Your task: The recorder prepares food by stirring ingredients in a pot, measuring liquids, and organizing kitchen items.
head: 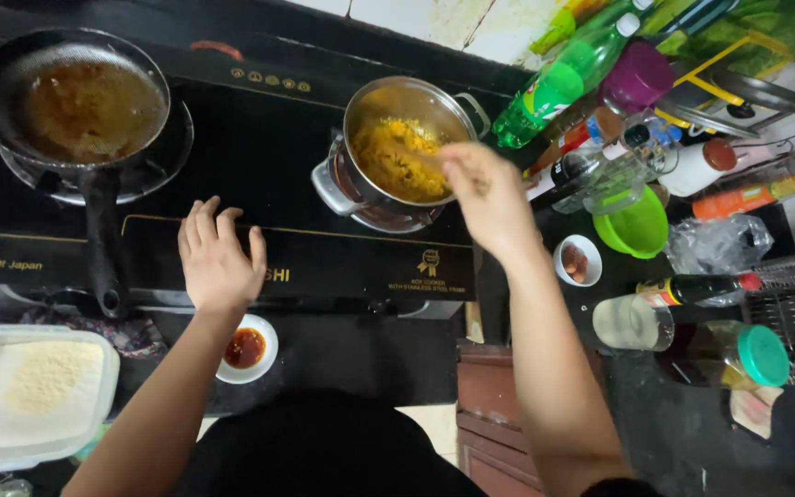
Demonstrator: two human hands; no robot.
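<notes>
Pot [397, 147] stirred by raised right hand [485, 193].

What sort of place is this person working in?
Most likely a home kitchen. A black gas stove carries a steel pot of yellow food and a frying pan of oil, and sauce and oil bottles crowd the counter beside it.

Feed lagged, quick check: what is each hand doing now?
Left hand: open, flat on the stove front.
Right hand: closed on a utensil over the steel pot.
</notes>
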